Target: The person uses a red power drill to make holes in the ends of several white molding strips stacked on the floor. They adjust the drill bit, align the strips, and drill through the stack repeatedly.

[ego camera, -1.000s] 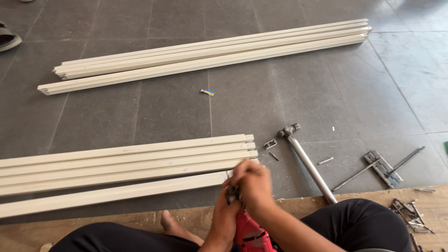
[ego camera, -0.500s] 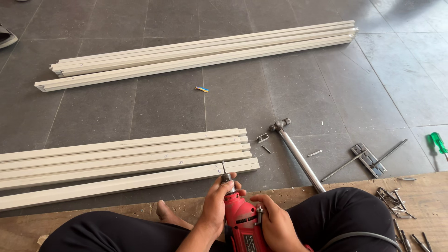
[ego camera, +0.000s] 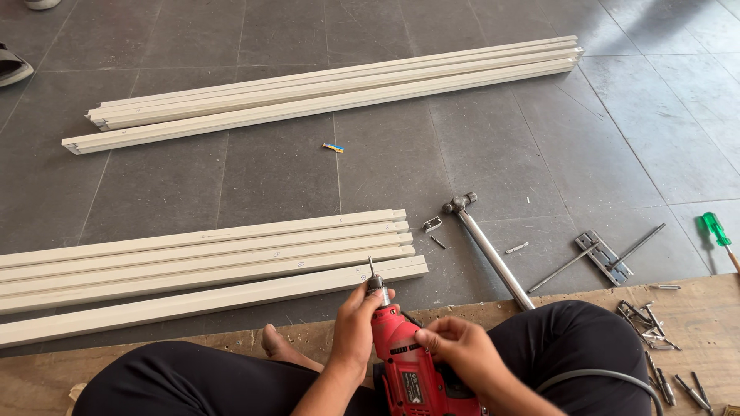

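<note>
At the bottom centre of the frame a red corded power drill (ego camera: 407,362) sits in the person's lap, its bit pointing up toward the floor tiles. The left hand (ego camera: 356,322) is wrapped around the drill's chuck at the front, fingers closed on it, while the right hand (ego camera: 461,350) rests against the red body just behind, fingertips touching the housing. Just above the bit lies a stack of long white wooden battens (ego camera: 204,262), running to the left edge. A second bundle of white battens (ego camera: 331,88) lies across the upper part of the frame. Right of centre, a steel-handled hammer (ego camera: 487,245) lies on the grey tiled floor (ego camera: 601,131), with a green-handled screwdriver (ego camera: 718,235) at the right edge.
</note>
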